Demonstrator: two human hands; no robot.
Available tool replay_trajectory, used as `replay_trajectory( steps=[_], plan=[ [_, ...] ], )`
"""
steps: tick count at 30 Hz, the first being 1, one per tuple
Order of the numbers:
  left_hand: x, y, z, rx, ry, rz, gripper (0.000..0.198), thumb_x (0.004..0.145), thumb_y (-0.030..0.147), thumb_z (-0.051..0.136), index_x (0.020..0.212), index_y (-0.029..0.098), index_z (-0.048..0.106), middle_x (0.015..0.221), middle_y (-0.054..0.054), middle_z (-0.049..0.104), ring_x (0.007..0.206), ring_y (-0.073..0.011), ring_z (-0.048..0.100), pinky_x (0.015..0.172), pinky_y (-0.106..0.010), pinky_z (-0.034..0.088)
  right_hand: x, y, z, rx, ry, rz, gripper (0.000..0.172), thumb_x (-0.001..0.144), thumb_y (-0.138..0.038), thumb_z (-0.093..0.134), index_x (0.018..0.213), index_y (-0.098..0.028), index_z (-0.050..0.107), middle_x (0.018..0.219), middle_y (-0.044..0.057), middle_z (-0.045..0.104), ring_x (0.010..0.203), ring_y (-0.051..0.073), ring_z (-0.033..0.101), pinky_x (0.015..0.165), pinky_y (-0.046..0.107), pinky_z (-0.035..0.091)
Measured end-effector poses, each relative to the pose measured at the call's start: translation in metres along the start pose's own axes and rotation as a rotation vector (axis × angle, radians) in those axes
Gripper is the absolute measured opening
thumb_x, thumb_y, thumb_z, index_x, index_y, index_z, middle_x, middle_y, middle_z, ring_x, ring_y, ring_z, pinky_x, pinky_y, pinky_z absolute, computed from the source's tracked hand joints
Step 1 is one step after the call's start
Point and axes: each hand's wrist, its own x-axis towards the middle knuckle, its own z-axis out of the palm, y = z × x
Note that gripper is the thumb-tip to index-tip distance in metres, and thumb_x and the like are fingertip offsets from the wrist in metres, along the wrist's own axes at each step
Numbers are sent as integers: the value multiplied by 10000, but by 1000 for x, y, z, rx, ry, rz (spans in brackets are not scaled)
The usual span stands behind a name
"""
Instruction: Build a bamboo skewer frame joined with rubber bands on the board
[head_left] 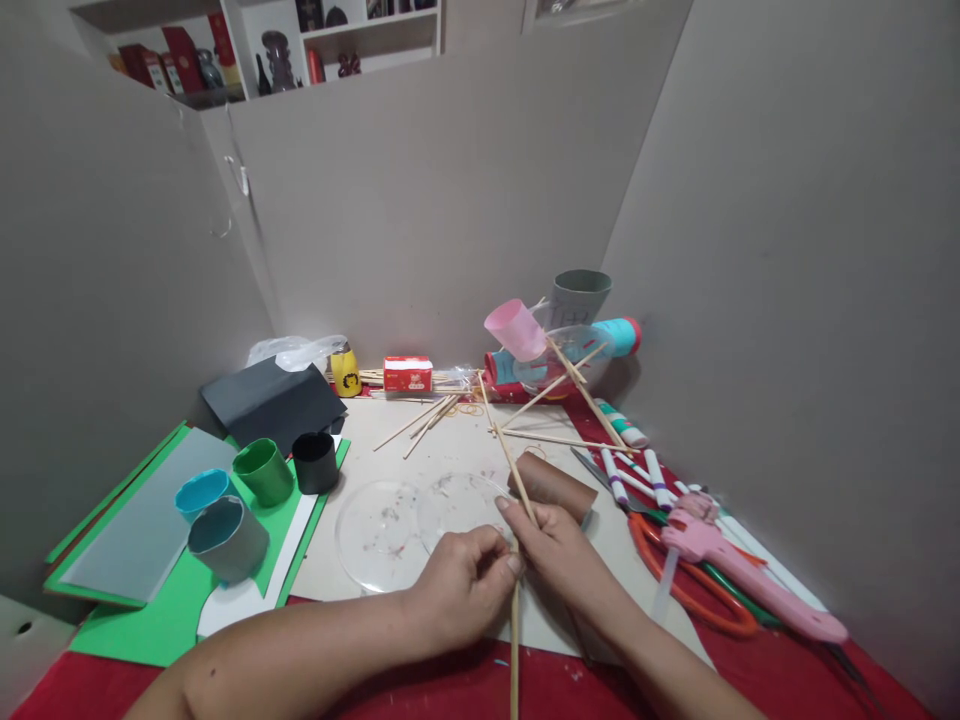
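My left hand (469, 585) is closed, thumb and fingers pinched at a wooden stick (515, 650) that runs down to the bottom edge. Just to its right, my right hand (562, 560) grips the upper stick (514, 465), thumb laid along it. Whether these are one stick or two joined ones is hidden by the fingers. The upper stick reaches a frame of crossed sticks (555, 385), near which a pink paper cup (516, 330) tilts. A brown cardboard tube (559, 485) lies behind my right hand. Clear plastic discs (375, 535) lie left of my hands.
Paper cups, including a green one (262, 473) and a black one (315, 463), stand on green sheets (161, 615) at left. Loose sticks (431, 420) and a red-and-white box (407, 375) lie behind. Right are markers (658, 480), orange-handled scissors (697, 600) and a pink glue gun (757, 570).
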Motion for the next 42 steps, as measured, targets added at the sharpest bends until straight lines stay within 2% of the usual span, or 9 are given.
replay_trajectory(
  steps=[9,18,31,36,42],
  plan=[
    [-1,1,-4,153,-11,100,224,901,212,401,681,190,364,607,51,377,578,-92,344,569,-221,272,0,2,0,-13,-34,5,483,822,-611,443,574,-223,298,556,-44,269,533,109,265,457,242,243],
    [3,1,-3,130,-13,25,218,872,184,390,655,191,375,588,49,381,571,-95,358,561,-227,279,0,3,2,2,-48,10,490,807,-626,456,570,-220,317,549,-43,283,535,112,278,462,244,253],
    [4,0,-4,136,-7,65,220,809,140,407,611,194,328,548,53,335,536,-90,312,549,-239,255,-5,-2,5,46,-98,16,471,845,-594,433,584,-212,345,565,-34,320,543,117,300,488,249,267],
    [5,2,-2,-7,-6,11,203,784,136,371,589,187,346,558,50,352,566,-88,331,561,-227,273,-6,-5,6,44,-99,-5,481,829,-610,443,577,-217,328,567,-39,294,546,115,282,491,248,263],
    [8,3,-1,-143,-20,-146,216,744,171,373,533,189,333,519,60,297,525,-76,269,500,-227,234,-6,1,5,28,-88,-12,502,840,-625,440,573,-213,332,553,-39,296,541,114,284,470,243,251]
  ],
)
